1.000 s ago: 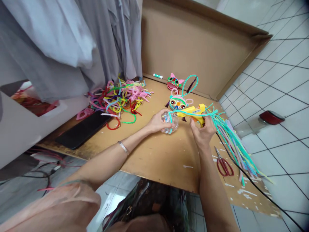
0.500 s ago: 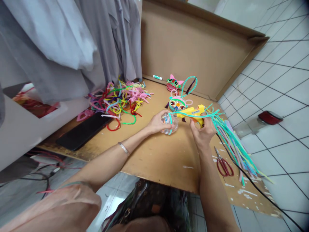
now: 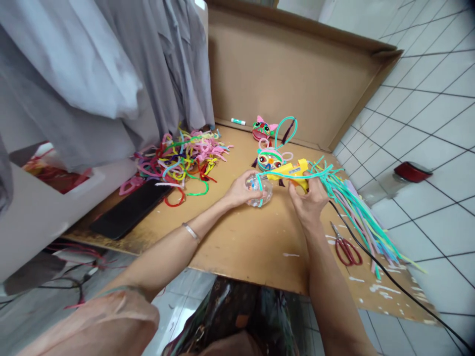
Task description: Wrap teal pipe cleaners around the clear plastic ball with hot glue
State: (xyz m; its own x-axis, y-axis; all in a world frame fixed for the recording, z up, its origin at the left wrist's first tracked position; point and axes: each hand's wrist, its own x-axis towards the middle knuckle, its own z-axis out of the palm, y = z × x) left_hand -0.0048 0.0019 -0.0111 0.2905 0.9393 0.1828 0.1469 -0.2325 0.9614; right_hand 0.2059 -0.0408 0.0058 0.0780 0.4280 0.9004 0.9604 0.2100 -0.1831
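Observation:
My left hand (image 3: 243, 189) is closed round a clear round ball (image 3: 264, 194) with small coloured bits showing in it. A turquoise pipe cleaner (image 3: 260, 185) runs over the ball's side, and its long end stretches right toward my other hand. In my right hand (image 3: 310, 198) is a yellow glue gun (image 3: 293, 170), its nozzle pointed left at the top of the ball. Whether the nozzle touches the pipe cleaner I cannot tell. Just behind stands a decorated ball (image 3: 270, 159) with eyes, pink ears and a turquoise loop.
Tangled pipe cleaners (image 3: 185, 158) lie left, beside a black phone (image 3: 129, 210). Straight pipe cleaners (image 3: 363, 222), red-handled scissors (image 3: 348, 249) and a black cord (image 3: 371, 257) are right. A pink-eared face ornament (image 3: 262, 129) and a glue stick (image 3: 238, 121) sit by the cardboard wall (image 3: 293, 74).
The whole view has shifted slightly. Both hands keep their hold on the ball and the glue gun, with almost no movement relative to each other.

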